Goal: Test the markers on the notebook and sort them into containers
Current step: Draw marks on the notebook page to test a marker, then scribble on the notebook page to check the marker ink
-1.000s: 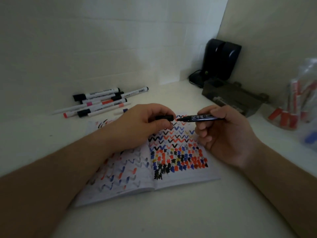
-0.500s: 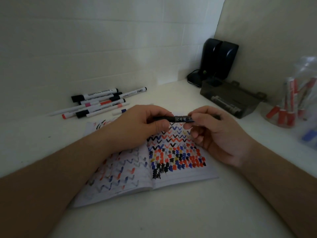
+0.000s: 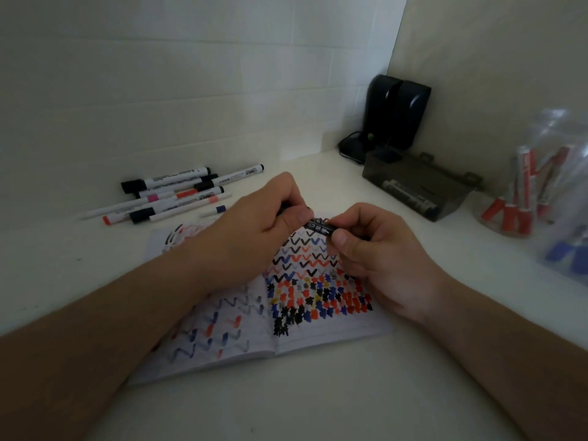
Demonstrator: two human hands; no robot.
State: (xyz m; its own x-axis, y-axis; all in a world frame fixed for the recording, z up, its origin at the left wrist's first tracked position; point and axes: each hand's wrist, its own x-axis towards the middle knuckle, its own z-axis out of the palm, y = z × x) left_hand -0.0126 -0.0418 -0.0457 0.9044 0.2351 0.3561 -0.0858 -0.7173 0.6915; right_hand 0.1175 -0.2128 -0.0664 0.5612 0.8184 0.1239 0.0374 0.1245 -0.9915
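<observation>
Both hands hold one black marker [image 3: 319,227] level above the open notebook [image 3: 321,332], whose pages are covered in black, red and blue zigzags and blots. My left hand [image 3: 257,230] grips the marker's capped left end. My right hand [image 3: 375,259] pinches the barrel between thumb and fingers. Only a short stretch of barrel shows between the two hands. A pile of several markers [image 3: 171,194] lies on the table at the back left. A dark smoky box [image 3: 413,189] with markers inside sits at the back right.
A clear jar [image 3: 525,198] of red-capped markers stands at the far right, with a clear container holding blue caps [image 3: 563,253] in front of it. Two black speakers [image 3: 396,113] stand in the corner against the wall. White tabletop [image 3: 318,402] lies in front of the notebook.
The cap in my left hand and the marker in my right came together; the cap is now on the marker. Both hands have closed in above the notebook.
</observation>
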